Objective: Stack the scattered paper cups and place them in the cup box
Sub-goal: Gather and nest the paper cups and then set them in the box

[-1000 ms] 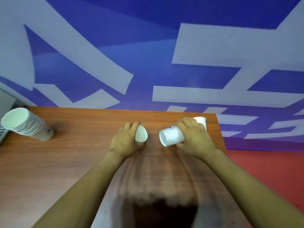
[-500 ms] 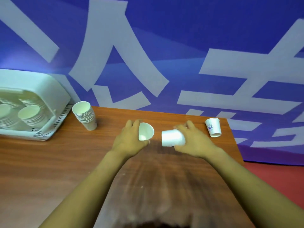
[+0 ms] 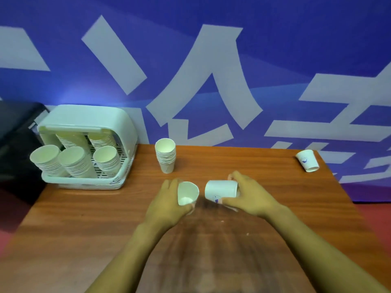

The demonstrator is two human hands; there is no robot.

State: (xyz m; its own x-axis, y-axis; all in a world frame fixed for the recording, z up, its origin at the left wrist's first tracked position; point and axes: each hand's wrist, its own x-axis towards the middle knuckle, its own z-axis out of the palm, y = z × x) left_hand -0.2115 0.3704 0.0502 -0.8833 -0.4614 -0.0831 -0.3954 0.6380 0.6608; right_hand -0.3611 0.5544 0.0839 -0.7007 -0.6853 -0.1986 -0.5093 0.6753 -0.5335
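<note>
My left hand point(image 3: 167, 204) grips a white paper cup point(image 3: 187, 193) whose open mouth faces right. My right hand point(image 3: 249, 197) grips a second white cup point(image 3: 221, 190) held sideways, its base pointing left toward the first cup's mouth; a small gap separates the two. A stack of several cups point(image 3: 166, 155) stands upright on the table behind my hands. One single cup point(image 3: 307, 160) lies at the far right corner. The pale green cup box point(image 3: 88, 119) sits at the back left, holding several stacks of cups.
The wooden table point(image 3: 84, 229) ends at the right near the single cup, with red floor beyond. A dark object point(image 3: 17, 132) stands left of the cup box. A blue wall with white shapes rises behind the table.
The view has swung left and back, bringing the whole cup box into sight. Both hands keep their cups, which stay close together, the right cup's base now nearer the left cup's mouth.
</note>
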